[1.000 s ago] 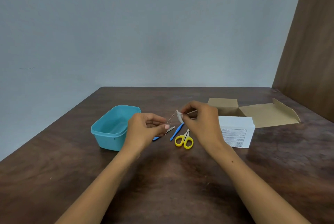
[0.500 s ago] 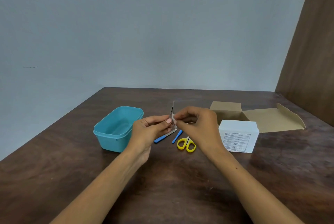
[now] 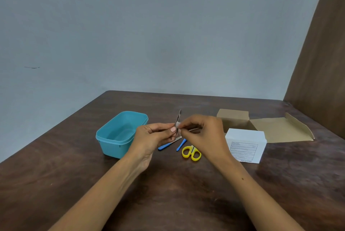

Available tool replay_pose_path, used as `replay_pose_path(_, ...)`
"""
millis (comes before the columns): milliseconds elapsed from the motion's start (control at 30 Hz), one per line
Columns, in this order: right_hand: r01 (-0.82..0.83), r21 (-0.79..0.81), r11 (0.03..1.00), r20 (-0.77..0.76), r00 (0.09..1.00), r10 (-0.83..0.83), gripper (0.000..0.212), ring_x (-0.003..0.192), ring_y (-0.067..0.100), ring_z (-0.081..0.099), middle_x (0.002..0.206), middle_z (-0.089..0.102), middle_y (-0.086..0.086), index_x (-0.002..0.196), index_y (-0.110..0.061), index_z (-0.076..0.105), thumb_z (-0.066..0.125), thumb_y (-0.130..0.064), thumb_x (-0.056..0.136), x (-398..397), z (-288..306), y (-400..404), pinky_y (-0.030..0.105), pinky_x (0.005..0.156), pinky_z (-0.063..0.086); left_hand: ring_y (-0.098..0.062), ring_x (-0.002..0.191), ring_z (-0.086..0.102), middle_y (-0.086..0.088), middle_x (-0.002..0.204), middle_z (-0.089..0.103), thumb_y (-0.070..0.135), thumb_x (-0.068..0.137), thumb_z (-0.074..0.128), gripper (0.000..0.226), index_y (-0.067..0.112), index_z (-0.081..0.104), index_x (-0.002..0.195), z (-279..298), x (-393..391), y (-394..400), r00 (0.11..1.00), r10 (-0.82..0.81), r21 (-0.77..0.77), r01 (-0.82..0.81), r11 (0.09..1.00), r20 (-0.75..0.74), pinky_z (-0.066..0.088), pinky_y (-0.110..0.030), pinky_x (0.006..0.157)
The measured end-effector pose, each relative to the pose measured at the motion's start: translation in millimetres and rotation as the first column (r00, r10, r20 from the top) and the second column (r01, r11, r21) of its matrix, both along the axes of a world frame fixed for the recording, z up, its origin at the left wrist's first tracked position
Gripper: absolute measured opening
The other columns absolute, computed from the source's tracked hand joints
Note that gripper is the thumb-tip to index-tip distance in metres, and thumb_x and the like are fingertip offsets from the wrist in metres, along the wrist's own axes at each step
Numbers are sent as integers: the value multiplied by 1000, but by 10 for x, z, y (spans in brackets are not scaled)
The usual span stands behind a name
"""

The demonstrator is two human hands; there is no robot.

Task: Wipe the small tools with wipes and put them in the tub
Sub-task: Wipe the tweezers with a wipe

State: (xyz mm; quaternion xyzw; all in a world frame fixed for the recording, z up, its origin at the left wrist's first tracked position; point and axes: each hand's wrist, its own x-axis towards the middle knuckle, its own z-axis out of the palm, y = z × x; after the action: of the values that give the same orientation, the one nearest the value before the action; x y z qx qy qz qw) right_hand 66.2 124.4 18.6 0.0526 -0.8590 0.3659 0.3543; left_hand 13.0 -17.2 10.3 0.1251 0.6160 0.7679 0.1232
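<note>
My left hand (image 3: pixel 153 135) pinches a thin metal tweezers (image 3: pixel 178 117) that points up above the table. My right hand (image 3: pixel 203 135) presses a small white wipe (image 3: pixel 178 124) against the tweezers right beside my left fingertips. An empty turquoise tub (image 3: pixel 119 133) stands left of my hands. On the table under my hands lie a blue-handled file (image 3: pixel 168 145), a smaller blue tool (image 3: pixel 181 145) and yellow-handled scissors (image 3: pixel 192 153).
A white box (image 3: pixel 246 145) with a printed label sits to the right, with an open brown cardboard box (image 3: pixel 261 126) behind it. A brown wooden panel (image 3: pixel 321 63) rises at the right edge. The dark wooden table (image 3: pixel 168 193) ends at a grey wall.
The tweezers have turned from slanted to nearly upright. My right hand with the wipe has slid along them to meet my left fingertips.
</note>
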Motion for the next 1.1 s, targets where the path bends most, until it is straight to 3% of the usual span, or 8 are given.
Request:
replay_pose_path(200, 111, -21, 994, -94, 989, -112, 14, 74, 6, 62, 87, 71, 1, 85, -11, 75, 69, 0, 79, -68, -13, 96, 2, 67, 44, -11, 69, 71, -10, 82, 75, -4, 78, 68, 19, 3, 74, 94, 5, 48, 41, 998, -58, -47, 58, 997, 12, 56, -18, 62)
replay_pose_path(467, 52, 24, 998, -42, 998, -51, 15, 68, -1, 60, 87, 71, -1, 83, -14, 77, 71, -2, 76, -46, -37, 11, 3, 67, 47, -16, 76, 73, -12, 87, 75, -5, 79, 66, 19, 2, 73, 94, 14, 5, -5, 1000, -16, -50, 16, 999, 13, 59, -23, 71)
replay_pose_path(567, 108, 43, 993, -104, 989, -103, 16, 69, -1, 58, 88, 70, -2, 84, -14, 76, 70, -1, 76, -68, -51, 23, 1, 69, 44, -14, 73, 73, -9, 84, 75, -5, 79, 66, 18, 4, 74, 93, 25, 20, -6, 1000, -21, -71, 21, 997, 0, 59, -22, 69)
replay_pose_path(933, 190, -48, 981, -147, 970, -195, 17, 80, 9, 63, 94, 69, 3, 91, -11, 75, 68, 0, 80, -90, -68, 39, 12, 71, 51, -15, 76, 73, -9, 86, 76, -5, 79, 66, 20, 7, 74, 92, 55, 38, -14, 998, -46, -123, 41, 992, -41, 59, -22, 67)
replay_pose_path(1100, 135, -92, 987, -69, 987, -142, 17, 75, 3, 62, 93, 70, -1, 88, -14, 75, 69, -2, 79, -46, -71, -24, 9, 72, 51, -15, 75, 73, -11, 87, 76, -5, 79, 67, 19, 6, 74, 92, 37, 32, -13, 998, -14, -110, 7, 994, -61, 59, -23, 71)
